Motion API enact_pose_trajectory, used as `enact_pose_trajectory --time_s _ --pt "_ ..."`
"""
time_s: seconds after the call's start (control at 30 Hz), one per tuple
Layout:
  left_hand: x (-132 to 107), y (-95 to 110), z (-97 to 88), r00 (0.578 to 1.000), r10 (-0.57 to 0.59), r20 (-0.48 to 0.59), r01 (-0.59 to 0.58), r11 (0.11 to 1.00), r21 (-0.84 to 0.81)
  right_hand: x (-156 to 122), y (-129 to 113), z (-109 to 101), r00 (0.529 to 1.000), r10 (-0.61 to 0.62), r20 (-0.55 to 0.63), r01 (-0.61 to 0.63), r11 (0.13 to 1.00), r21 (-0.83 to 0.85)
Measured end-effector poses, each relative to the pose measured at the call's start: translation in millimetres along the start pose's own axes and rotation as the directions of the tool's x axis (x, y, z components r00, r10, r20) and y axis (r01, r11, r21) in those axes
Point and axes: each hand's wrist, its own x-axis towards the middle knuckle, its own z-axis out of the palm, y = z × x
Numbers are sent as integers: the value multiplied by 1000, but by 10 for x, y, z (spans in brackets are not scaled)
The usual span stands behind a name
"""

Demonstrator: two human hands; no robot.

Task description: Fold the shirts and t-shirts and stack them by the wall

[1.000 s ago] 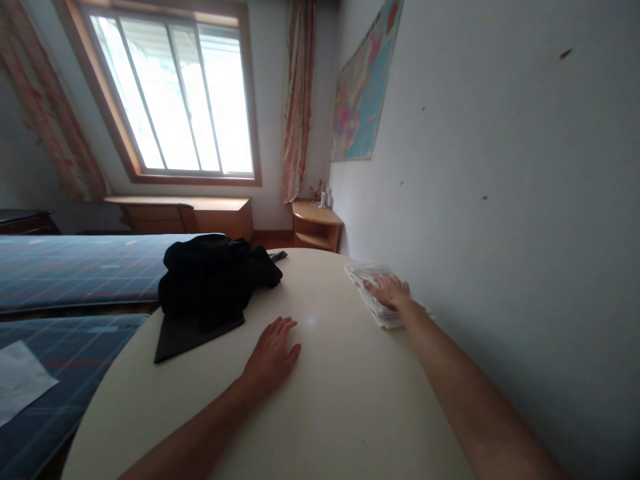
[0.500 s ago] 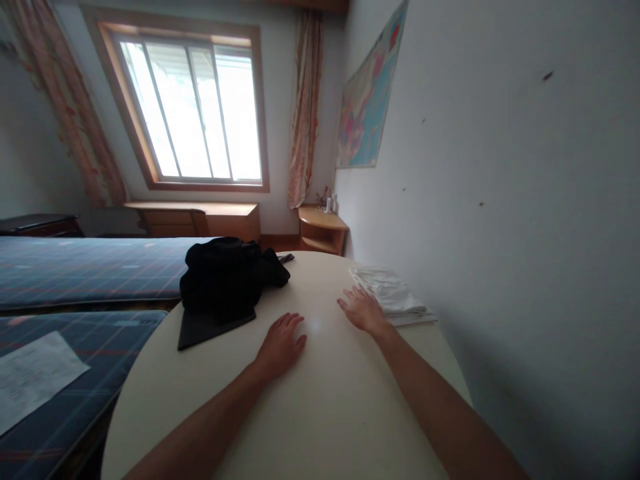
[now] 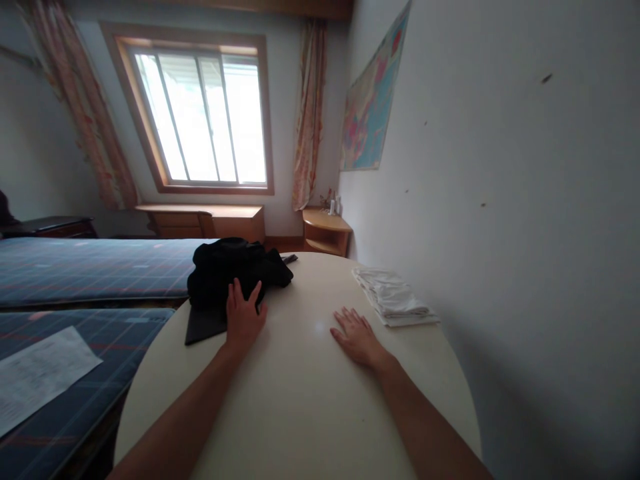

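Note:
A crumpled black garment point(image 3: 220, 267) lies at the far left of the white round table point(image 3: 300, 400), on top of a flat dark board or folder point(image 3: 203, 325). My left hand point(image 3: 245, 313) is at the near edge of the black cloth, fingers spread, overlapping it in view; whether it touches the cloth I cannot tell. On the right, my right hand point(image 3: 357, 340) is held low over the tabletop with its fingers stretched out and nothing in it. Beyond that hand, a folded white cloth point(image 3: 397, 297) rests near the table's right edge, apart from the fingers.
Two plaid mattresses point(image 3: 125, 267) stand to the left, the nearer one bearing a printed paper sheet point(image 3: 50, 373). A wall point(image 3: 525, 267) closes in on the right. Behind the table are a corner shelf point(image 3: 327, 220) and a low wooden desk point(image 3: 235, 220).
My left hand has moved forward and left to the black garment, its fingers spreading. My right hand has drawn back slightly from the white cloth. Both cloths stay put.

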Motion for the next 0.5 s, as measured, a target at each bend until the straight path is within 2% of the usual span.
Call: enact_pose_trajectory --time_s 0.13,0.23,0.3,0.4,0.5 --pt "67 -263 65 996 -89 -3 89 995 40 2 -7 -7 1000 -4 7 4 1000 0" --pt "101 -324 171 995 -97 -19 96 995 -41 2 -6 -1 1000 -4 9 4 1000 1" --pt "126 -312 201 995 -96 -34 91 988 -129 4 0 4 1000 -4 7 4 1000 5" --pt "145 -242 144 995 -70 -64 52 968 -244 8 12 9 1000 -6 11 5 1000 10" --pt "106 -107 4 992 51 -115 -84 949 -304 13 19 12 1000 -7 16 7 1000 8"
